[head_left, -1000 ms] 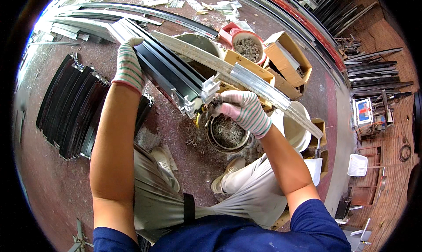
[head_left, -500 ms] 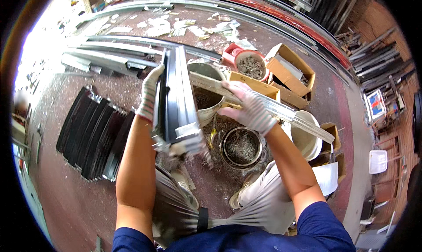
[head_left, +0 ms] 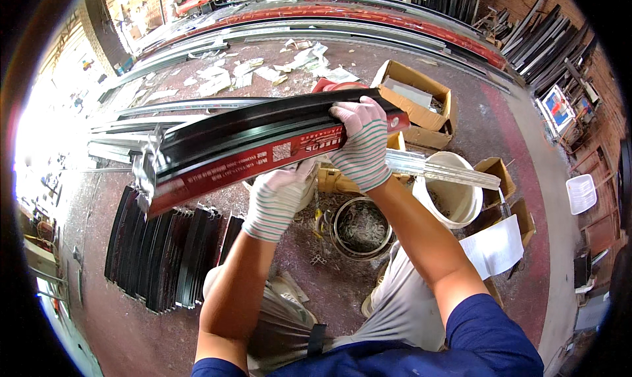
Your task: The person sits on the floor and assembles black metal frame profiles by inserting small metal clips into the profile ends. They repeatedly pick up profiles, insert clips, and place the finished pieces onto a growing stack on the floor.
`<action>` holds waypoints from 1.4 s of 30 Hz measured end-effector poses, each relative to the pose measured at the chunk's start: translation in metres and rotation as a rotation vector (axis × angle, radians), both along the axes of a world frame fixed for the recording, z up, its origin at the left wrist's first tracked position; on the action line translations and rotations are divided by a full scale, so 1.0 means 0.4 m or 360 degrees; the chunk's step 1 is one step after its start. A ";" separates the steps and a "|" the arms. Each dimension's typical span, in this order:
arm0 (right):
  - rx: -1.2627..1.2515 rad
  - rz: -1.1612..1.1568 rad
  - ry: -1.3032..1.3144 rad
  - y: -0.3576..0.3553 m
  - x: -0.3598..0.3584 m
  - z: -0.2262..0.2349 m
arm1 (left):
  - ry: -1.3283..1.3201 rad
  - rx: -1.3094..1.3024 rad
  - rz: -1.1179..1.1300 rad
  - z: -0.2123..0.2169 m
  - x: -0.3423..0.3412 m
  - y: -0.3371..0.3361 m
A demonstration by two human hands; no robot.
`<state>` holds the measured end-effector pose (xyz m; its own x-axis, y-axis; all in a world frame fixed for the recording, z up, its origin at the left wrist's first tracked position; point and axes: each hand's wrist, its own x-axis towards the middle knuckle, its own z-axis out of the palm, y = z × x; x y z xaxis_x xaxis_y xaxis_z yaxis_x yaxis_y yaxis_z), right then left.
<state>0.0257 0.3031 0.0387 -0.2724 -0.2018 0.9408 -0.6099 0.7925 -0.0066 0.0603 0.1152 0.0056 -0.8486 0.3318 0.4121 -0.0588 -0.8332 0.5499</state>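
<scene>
Both striped work gloves are on a long black metal profile [head_left: 250,130], which has a red printed side and a ragged silvery left end. It is held up lengthwise, tilted, its right end farther from me. My right hand [head_left: 361,143] is closed over its right part, fingers curled on the top. Underneath the middle, my left hand [head_left: 273,202] grips the lower edge, its fingertips partly hidden. Below the right hand, a silver bar [head_left: 454,173] rests across a white bucket [head_left: 469,212]. A round metal pot [head_left: 334,229] of small metal pieces stands between my feet.
Several black profiles [head_left: 161,258] lie side by side on the floor at left. An open cardboard box [head_left: 421,117] stands beyond my right hand. White paper [head_left: 497,245] lies at right. Paper scraps [head_left: 230,77] and long bars [head_left: 329,15] stretch across the back.
The profile has swung from pointing away from me to lying crosswise. My right hand has left the silver bar and taken hold of the profile; my left hand has shifted right and lower.
</scene>
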 end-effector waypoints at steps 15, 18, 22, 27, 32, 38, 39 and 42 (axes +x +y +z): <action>0.0636 0.0495 -0.0716 -0.066 0.125 -0.168 | -0.0686 0.0240 0.0436 -0.020 -0.138 -0.088; 0.0656 0.0642 -0.1402 -0.038 0.123 -0.401 | -0.0822 0.0336 0.0579 -0.032 -0.161 -0.142; 0.1349 -0.0002 -0.2606 0.149 0.114 -0.705 | -0.0623 0.0405 0.0770 0.014 -0.186 -0.193; 0.0697 -0.0662 -0.2945 0.243 0.139 -0.944 | -0.0660 0.0349 0.1048 -0.025 -0.231 -0.292; 0.0637 -0.0722 -0.2747 0.126 0.237 -0.994 | -0.1152 -0.0110 0.1111 -0.085 -0.172 -0.368; 0.0754 -0.1023 -0.3020 0.154 0.249 -1.038 | -0.0985 0.0125 0.1225 -0.108 -0.225 -0.301; 0.0795 -0.1035 -0.3033 0.151 0.236 -1.056 | -0.0969 0.0168 0.1228 -0.099 -0.228 -0.304; 0.0840 -0.1054 -0.3059 0.189 0.209 -1.067 | -0.0907 0.0374 0.1057 -0.093 -0.229 -0.299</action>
